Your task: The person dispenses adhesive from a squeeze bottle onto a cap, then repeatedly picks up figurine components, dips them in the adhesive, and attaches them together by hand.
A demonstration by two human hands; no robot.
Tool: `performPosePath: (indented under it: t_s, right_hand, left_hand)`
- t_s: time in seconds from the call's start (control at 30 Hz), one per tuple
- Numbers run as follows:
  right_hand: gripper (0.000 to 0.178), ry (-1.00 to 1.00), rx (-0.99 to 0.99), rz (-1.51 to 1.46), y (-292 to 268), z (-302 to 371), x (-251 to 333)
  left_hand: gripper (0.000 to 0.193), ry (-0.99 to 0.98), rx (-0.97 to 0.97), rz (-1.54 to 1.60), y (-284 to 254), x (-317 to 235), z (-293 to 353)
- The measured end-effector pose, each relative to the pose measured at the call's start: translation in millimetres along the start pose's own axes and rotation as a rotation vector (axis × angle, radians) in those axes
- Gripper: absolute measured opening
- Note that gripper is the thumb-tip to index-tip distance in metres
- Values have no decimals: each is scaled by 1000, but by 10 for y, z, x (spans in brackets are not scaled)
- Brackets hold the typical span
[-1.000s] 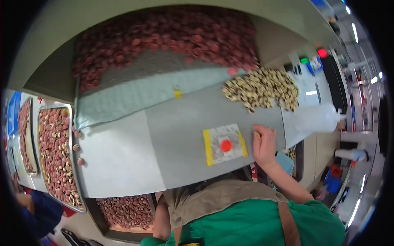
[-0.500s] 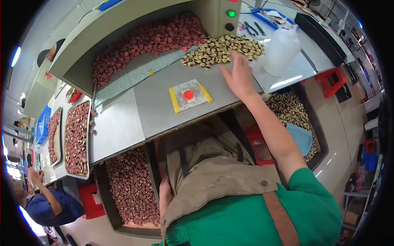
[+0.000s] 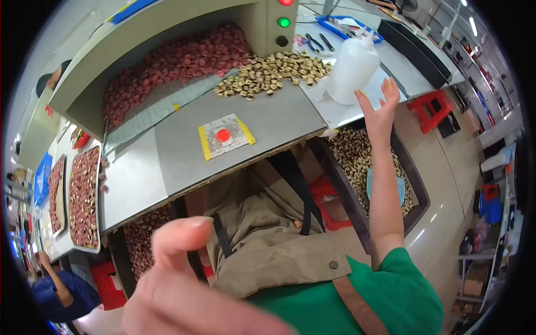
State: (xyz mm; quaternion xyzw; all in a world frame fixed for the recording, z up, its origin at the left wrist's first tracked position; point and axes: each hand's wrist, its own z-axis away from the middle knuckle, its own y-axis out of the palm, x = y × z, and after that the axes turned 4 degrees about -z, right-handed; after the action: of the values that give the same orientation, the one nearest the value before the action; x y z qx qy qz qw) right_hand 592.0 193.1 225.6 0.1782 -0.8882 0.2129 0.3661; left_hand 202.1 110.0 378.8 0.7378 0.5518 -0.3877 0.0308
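Note:
My right hand (image 3: pixel 381 111) is raised beside a translucent white plastic bottle (image 3: pixel 353 70), thumb and fingers spread, nothing in them; touching cannot be made out. Large and blurred in the foreground, my left hand (image 3: pixel 178 285) has its thumb and fingers apart and no object between them. Left of the bottle lies a heap of small gold-and-dark round caps (image 3: pixel 273 73), beside a bigger heap of dull red round pieces (image 3: pixel 178 64) under the machine's hood. On the grey worktop, a bright red disc (image 3: pixel 223 135) sits on a pale square pad (image 3: pixel 231 126) edged with yellow tape.
Green and red lit buttons (image 3: pixel 283 22) mark the machine's post. Pliers (image 3: pixel 314 43) lie behind the bottle. Below right stands a dark bin (image 3: pixel 416 209) of caps with a light blue scoop (image 3: pixel 397 187). Left are filled trays (image 3: pixel 85 195) and a co-worker in blue (image 3: pixel 70 293).
My right hand has lifted off the gold cap heap and moved right, beside the bottle. My left hand has risen from beside the apron into the foreground. The view has shifted slightly.

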Motion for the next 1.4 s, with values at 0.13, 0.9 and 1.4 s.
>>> performPosePath:
  t_s: [0.13, 0.9, 1.4]
  right_hand:
    - [94, -19, 53, 18, 101, -426, -262]
    - [19, 27, -272, 120, -784, -1930, -2079]
    - [57, 44, 382, 258, 248, -2221, -2650]
  left_hand:
    - [51, -96, -10, 12, 112, 383, -357]
    - [67, -617, 120, -152, 2857, 3282, -2042]
    - [24, -637, 20, -100, 3058, 3563, -2119]
